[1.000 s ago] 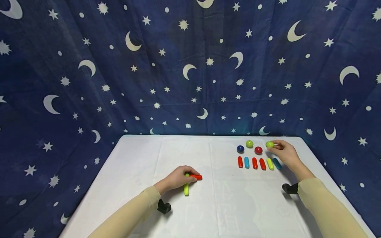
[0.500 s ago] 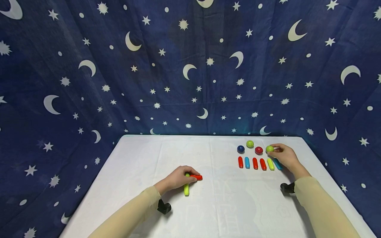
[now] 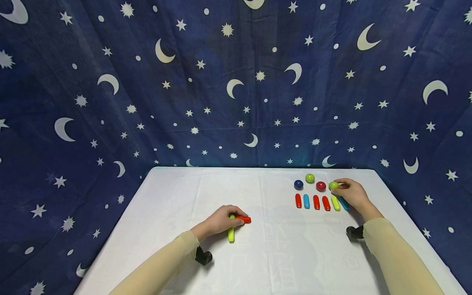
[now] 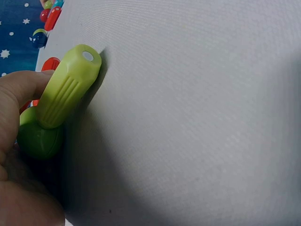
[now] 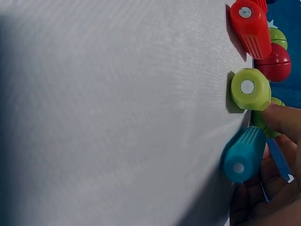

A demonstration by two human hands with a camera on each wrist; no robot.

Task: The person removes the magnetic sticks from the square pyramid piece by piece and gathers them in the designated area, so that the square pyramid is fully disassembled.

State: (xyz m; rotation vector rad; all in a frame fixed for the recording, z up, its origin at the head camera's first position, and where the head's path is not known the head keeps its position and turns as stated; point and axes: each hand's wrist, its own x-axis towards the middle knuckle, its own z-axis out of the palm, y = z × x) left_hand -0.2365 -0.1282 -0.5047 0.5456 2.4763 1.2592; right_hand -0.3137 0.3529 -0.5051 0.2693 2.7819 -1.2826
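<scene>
In the head view my left hand (image 3: 221,219) pinches a short red magnetic stick (image 3: 246,220) at the table's middle. A yellow-green stick (image 4: 70,87) meets a green ball (image 4: 40,136) under that hand. The hand hides part of this joint. Toward the back right, my right hand (image 3: 355,196) pinches another green ball (image 3: 333,185) between thumb and fingers. It sits just behind a yellow-green stick (image 5: 249,89) and a teal stick (image 5: 244,157), which lie near the fingers. A red ball (image 3: 321,186) is just left of the right hand's ball.
Left of the right hand, several loose red sticks (image 3: 316,202) and a light blue stick (image 3: 306,201) form a row. Behind them are a dark blue ball (image 3: 298,184) and a green ball (image 3: 310,178). A starry dark blue cloth (image 3: 206,102) hangs behind the white table (image 3: 166,196).
My right hand has lowered the green ball slightly toward the front, to the right of the red ball, and still pinches it. The left hand has stayed in place.
</scene>
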